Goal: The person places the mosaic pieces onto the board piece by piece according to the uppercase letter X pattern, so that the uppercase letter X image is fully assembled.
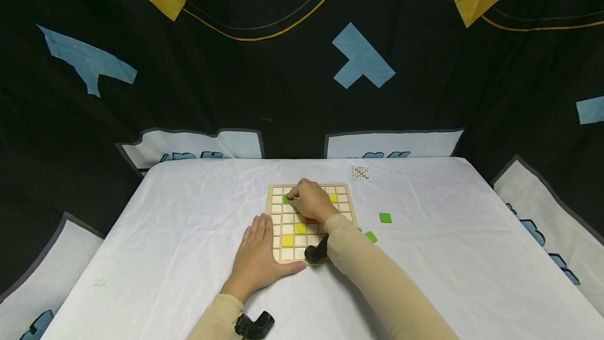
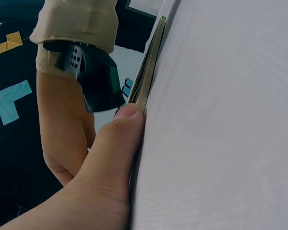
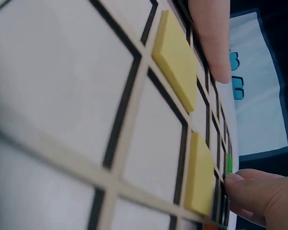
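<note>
A wooden grid board [image 1: 277,217] lies on the white cloth. My left hand [image 1: 257,258] rests along its left edge, fingers straight and thumb stretched along the near edge; the left wrist view shows the thumb [image 2: 120,139] against the board's side. My right hand [image 1: 312,201] reaches over the board and pinches a small green square tile [image 1: 286,199] at a cell near the far left corner. In the right wrist view its thumb and finger [image 3: 254,191] meet at the green tile [image 3: 229,163]. Yellow tiles [image 1: 300,228] and a partly hidden orange tile [image 1: 311,220] sit in other cells.
Two loose green tiles, one farther out [image 1: 385,218] and one beside the board [image 1: 370,236], lie on the right of the cloth. A small card with a coloured grid [image 1: 362,173] lies beyond the board's far right corner. A dark patterned curtain [image 1: 292,93] hangs behind the table.
</note>
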Demonstrator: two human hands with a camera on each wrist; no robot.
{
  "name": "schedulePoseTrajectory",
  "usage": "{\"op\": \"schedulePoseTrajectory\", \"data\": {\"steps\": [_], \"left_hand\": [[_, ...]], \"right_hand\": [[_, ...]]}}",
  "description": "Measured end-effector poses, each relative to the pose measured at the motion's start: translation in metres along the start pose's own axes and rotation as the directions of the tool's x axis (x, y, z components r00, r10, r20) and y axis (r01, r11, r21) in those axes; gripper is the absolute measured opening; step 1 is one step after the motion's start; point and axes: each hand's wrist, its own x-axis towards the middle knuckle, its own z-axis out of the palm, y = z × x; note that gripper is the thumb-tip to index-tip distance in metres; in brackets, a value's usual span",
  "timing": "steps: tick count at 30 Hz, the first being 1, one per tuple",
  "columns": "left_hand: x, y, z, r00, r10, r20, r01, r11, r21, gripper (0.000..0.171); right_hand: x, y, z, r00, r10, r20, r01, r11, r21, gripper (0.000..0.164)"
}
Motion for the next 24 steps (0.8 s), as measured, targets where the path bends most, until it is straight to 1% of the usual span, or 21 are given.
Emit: {"op": "schedulePoseTrajectory", "data": {"steps": [5, 9, 16, 20, 24], "left_hand": [[0.000, -0.001, 0.001, 1.000, 0.001, -0.001, -0.001, 1.000, -0.001, 0.142], [0.001, -0.001, 0.001, 1.000, 0.001, 0.002, -0.001, 1.000, 0.000, 0.142], [0.001, 0.000, 0.001, 1.000, -0.006, 0.005, 0.007, 1.000, -0.010, 0.142], [0.001, 0.000, 0.001, 1.000, -0.005, 0.006, 0.005, 1.000, -0.017, 0.142], [0.001, 0.000, 0.002, 1.000, -0.003, 0.006, 0.003, 1.000, -0.017, 0.143]], "right_hand": [[-0.009, 0.008, -0.011, 0.999, -0.041, 0.000, 0.041, 0.999, 0.014, 0.026], [-0.019, 0.022, -0.024, 0.999, -0.042, -0.004, 0.042, 0.999, 0.027, 0.029], [-0.043, 0.061, -0.052, 1.000, 0.017, -0.007, -0.017, 0.998, 0.053, 0.034], [-0.058, 0.085, -0.067, 0.998, 0.053, -0.033, -0.051, 0.998, 0.048, 0.035], [-0.073, 0.107, -0.081, 0.995, 0.087, -0.041, -0.086, 0.996, 0.028, 0.036]]}}
